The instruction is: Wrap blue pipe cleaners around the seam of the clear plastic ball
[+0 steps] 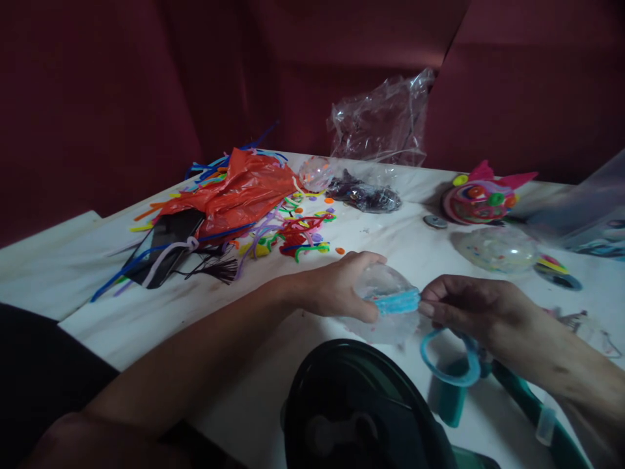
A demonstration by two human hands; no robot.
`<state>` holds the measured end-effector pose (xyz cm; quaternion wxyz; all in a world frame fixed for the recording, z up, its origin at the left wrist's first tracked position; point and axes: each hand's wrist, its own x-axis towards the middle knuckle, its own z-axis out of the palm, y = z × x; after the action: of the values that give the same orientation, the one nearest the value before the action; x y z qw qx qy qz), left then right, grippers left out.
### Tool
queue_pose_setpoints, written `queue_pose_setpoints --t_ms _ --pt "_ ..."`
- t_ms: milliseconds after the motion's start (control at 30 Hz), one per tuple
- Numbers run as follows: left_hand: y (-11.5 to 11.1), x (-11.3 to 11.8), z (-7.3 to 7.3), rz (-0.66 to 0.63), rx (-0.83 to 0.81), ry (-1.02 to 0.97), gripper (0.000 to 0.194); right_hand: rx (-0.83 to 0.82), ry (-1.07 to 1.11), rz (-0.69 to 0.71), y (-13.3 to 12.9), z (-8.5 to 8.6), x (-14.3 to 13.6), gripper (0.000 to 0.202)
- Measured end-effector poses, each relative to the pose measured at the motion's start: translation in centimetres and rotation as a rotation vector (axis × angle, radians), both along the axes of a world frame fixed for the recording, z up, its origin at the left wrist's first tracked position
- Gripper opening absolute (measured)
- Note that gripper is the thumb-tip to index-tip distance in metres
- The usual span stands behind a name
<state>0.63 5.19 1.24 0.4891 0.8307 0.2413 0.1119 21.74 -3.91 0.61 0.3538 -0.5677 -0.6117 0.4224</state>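
A clear, rounded plastic piece [385,279] rests in my left hand [349,286], whose fingers and thumb wrap around its side. Several light blue, soft-looking strands [398,301] lie side by side across it. My right hand [469,303] pinches their right end between thumb and fingertips, close against the plastic. Just below those fingers is a light blue loop [450,379]; whether it joins the strands is hidden. Beneath the loop a teal glue gun [453,405] lies on the white table [263,365], its translucent glue stick [545,425] showing to the right.
A dark round-topped container [361,417] fills the near foreground. Pipe cleaners [312,225] and a red plastic bag [244,189] lie left, beside a black phone-like slab [166,247]. A decorated pink-eared ball [481,198], a clear bottle [502,249] and a clear bag [381,124] stand behind.
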Motion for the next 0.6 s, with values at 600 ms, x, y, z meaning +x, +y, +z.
queue_pose_setpoints --t_ms 600 --pt "0.3 -0.5 1.0 -0.054 -0.107 -0.035 0.080 -0.033 0.184 0.105 0.2 -1.1 -0.1 0.071"
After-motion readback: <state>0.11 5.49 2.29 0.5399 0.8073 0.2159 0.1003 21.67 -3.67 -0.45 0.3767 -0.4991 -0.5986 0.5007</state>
